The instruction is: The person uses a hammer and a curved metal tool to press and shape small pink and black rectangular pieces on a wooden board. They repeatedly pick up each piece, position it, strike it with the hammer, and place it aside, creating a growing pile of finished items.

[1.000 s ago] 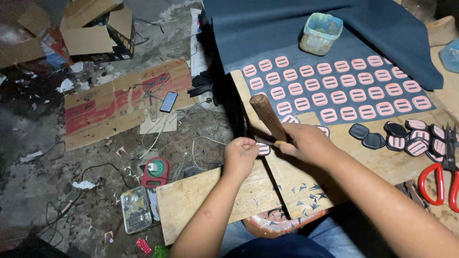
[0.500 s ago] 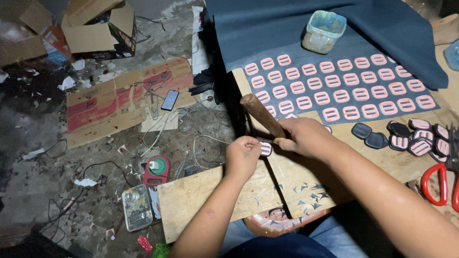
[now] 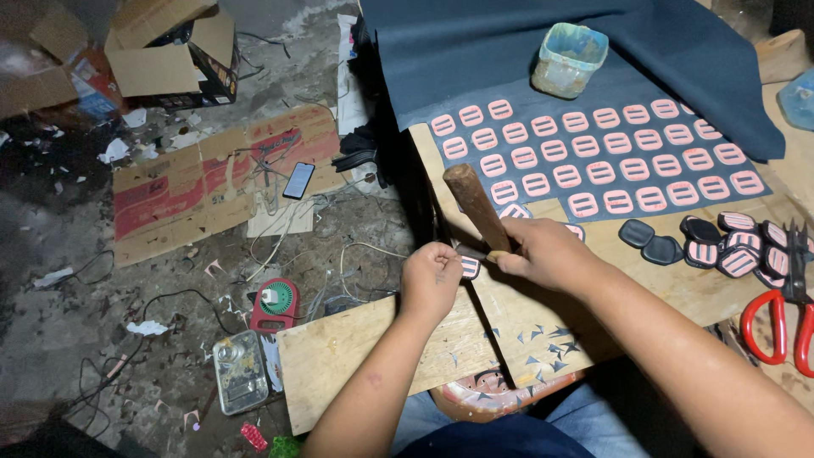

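Observation:
My right hand (image 3: 549, 253) grips a wooden handle (image 3: 476, 206) that slants up and to the left, its far end raised above the board. My left hand (image 3: 431, 278) is closed, pinching a small pink-and-dark oval piece (image 3: 469, 267) at the near edge of the wooden work board (image 3: 543, 314). The two hands are almost touching. On a dark blue sheet (image 3: 526, 59) behind them lie several rows of pink oval pieces (image 3: 593, 161).
A clear plastic tub (image 3: 568, 59) stands on the sheet. Dark finished pieces (image 3: 721, 246) and red-handled scissors (image 3: 776, 318) lie right. A plank (image 3: 356, 356) juts left. Floor at left: cardboard (image 3: 212, 182), a phone (image 3: 298, 180), wires, a red round device (image 3: 275, 304).
The wooden handle has tilted up and shifted slightly left while my right hand stays near the piece. My left hand keeps pinching the small piece in the same spot.

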Demonstrator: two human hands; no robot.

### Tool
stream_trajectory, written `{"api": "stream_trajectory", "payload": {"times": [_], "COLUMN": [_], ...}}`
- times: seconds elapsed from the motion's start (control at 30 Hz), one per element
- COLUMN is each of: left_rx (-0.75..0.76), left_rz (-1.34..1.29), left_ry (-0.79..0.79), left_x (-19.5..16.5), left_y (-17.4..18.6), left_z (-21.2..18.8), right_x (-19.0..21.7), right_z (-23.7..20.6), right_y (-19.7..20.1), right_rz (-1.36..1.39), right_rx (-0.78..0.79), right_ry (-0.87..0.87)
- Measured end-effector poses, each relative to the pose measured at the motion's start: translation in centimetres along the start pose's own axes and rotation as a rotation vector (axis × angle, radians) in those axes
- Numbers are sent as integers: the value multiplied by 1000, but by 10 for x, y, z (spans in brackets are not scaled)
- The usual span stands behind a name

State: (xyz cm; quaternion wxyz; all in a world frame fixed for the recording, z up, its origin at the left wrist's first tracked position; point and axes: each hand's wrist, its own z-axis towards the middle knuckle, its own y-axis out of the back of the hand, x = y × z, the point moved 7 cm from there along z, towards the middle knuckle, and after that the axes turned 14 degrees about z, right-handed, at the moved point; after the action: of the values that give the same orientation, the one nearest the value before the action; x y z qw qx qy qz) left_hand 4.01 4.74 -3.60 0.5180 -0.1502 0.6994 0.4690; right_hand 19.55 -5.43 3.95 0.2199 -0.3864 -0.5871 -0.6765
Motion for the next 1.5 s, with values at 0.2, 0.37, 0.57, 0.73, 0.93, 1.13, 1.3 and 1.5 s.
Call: {"api": "stream_trajectory", "payload": {"times": [0.2,0.37,0.57,0.73,0.93,1.13,1.3,1.5], "left_rx": [48,-39,-165,-119,87,5,-5,-19], "left_rz": [71,207,264,200,-214,-91,-126,-60], "left_ry": [20,-131,-201,-151,94,42,40,86], "left_x": [1,-18,-29,-21,6,4,1,13], "left_y": [4,10,15,12,-11,-8,-8,-10], "left_z": [5,-2,-11,-8,-7,-5,-2,0], "right_x": [3,13,10,6,-4,6,18,24], "right_z": [-8,6,13,1,-13,-5,12,9], "right_y": [1,-3,-1,1,-2,0,0,3], "right_rz": [-48,-81,-144,-196,15,-56,-121,-235], "right_rx": [-39,-43,64,14,-86,-108,-36,47], "right_ry": [-3,37,-9,40,-82,-90,-44,72]}}
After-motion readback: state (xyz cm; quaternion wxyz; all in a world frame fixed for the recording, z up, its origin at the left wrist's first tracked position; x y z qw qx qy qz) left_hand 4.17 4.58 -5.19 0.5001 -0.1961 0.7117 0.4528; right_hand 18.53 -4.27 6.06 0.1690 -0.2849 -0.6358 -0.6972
